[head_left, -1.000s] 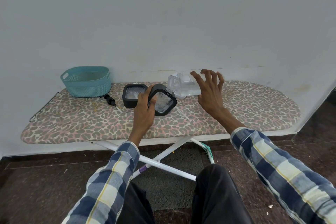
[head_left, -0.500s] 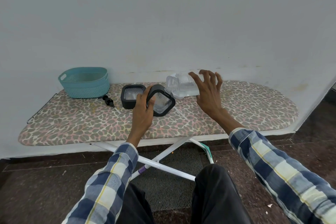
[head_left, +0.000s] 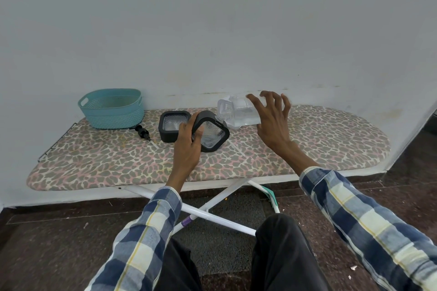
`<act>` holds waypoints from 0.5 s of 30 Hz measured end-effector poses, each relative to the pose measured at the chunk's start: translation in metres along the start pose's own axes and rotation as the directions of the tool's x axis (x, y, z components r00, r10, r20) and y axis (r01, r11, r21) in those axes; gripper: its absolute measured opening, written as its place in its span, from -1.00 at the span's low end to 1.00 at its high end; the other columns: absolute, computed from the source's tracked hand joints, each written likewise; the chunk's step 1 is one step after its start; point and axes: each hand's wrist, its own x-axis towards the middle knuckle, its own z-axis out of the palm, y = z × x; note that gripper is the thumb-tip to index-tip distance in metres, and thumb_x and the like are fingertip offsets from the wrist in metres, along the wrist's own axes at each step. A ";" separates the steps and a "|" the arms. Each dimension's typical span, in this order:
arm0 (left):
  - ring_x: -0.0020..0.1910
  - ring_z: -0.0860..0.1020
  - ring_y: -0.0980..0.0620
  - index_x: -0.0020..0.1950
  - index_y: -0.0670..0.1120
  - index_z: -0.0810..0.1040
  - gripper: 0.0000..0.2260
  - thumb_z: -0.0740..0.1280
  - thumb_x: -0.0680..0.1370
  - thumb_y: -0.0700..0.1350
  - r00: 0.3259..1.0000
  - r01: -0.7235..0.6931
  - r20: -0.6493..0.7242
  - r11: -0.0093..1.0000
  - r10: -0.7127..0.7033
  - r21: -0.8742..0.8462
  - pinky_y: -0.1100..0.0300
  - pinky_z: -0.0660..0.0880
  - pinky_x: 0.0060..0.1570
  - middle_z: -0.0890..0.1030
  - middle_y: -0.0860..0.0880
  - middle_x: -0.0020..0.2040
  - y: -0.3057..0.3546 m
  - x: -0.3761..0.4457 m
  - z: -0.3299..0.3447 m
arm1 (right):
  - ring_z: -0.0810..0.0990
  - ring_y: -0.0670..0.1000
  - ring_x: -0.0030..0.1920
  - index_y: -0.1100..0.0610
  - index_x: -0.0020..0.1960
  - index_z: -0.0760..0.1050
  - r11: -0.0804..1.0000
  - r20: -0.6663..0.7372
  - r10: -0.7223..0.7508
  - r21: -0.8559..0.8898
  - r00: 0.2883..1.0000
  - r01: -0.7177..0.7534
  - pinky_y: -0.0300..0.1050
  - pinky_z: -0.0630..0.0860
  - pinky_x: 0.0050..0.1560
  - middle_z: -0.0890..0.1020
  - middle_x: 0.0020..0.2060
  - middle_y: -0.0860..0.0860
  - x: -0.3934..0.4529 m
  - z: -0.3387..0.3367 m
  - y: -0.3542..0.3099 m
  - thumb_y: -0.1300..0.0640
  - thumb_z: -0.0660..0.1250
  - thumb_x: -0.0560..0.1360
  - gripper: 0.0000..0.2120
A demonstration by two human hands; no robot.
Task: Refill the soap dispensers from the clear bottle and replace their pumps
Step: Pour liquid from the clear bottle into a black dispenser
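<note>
At centre frame our left hand (head_left: 186, 149) grips the tilted black soap dispenser (head_left: 211, 136). Our right hand (head_left: 272, 125) claws wide against the clear bottle (head_left: 234, 111), and we cannot tell whether it holds it.

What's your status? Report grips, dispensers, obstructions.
Left grip holds tilted dispenser. Right grip clawed over clear bottle, hold unclear. Second dispenser beside it, pump loose on ironing board. Nothing blocking.

Over a leopard-print ironing board (head_left: 94, 163), the left hand (head_left: 189, 146) grips a black-framed soap dispenser (head_left: 211, 133), tipped up on edge. The right hand (head_left: 272, 125) holds a clear bottle (head_left: 234, 112) on its side by the base end, mouth toward that dispenser. A second dispenser (head_left: 173, 125) sits just left, then a black pump (head_left: 142, 132) lying flat beside a teal basket (head_left: 111, 111)
</note>
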 end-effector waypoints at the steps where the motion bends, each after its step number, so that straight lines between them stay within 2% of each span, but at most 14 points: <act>1: 0.01 0.48 0.47 0.70 0.16 0.30 -0.54 0.16 0.79 0.17 1.000 0.000 -0.001 1.000 0.000 -0.001 0.60 0.39 -0.04 0.50 -0.01 0.25 0.000 0.000 0.000 | 0.30 0.16 0.52 -0.10 0.55 0.34 1.000 -0.001 -0.001 -0.003 1.000 0.001 0.25 0.10 0.62 0.41 0.41 0.09 0.000 0.000 0.000 0.48 0.42 0.22 -0.01; 7: 0.08 0.46 0.55 0.69 0.20 0.30 -0.54 0.16 0.78 0.20 1.000 0.004 -0.003 1.000 -0.004 -0.017 0.62 0.36 -0.02 0.46 0.08 0.29 0.003 -0.001 -0.001 | 0.30 0.16 0.51 -0.10 0.55 0.33 1.000 -0.012 -0.009 -0.001 1.000 0.009 0.25 0.09 0.62 0.41 0.41 0.10 0.001 0.000 0.000 0.47 0.45 0.23 -0.01; 15: 0.13 0.46 0.53 0.69 0.22 0.29 -0.54 0.15 0.78 0.22 1.000 0.017 0.003 1.000 -0.017 -0.013 0.58 0.35 0.02 0.45 0.10 0.28 0.004 -0.002 -0.002 | 0.30 0.16 0.51 -0.10 0.55 0.34 1.000 -0.016 -0.009 -0.004 1.000 0.009 0.25 0.10 0.61 0.40 0.41 0.09 0.000 0.001 0.000 0.47 0.43 0.22 -0.01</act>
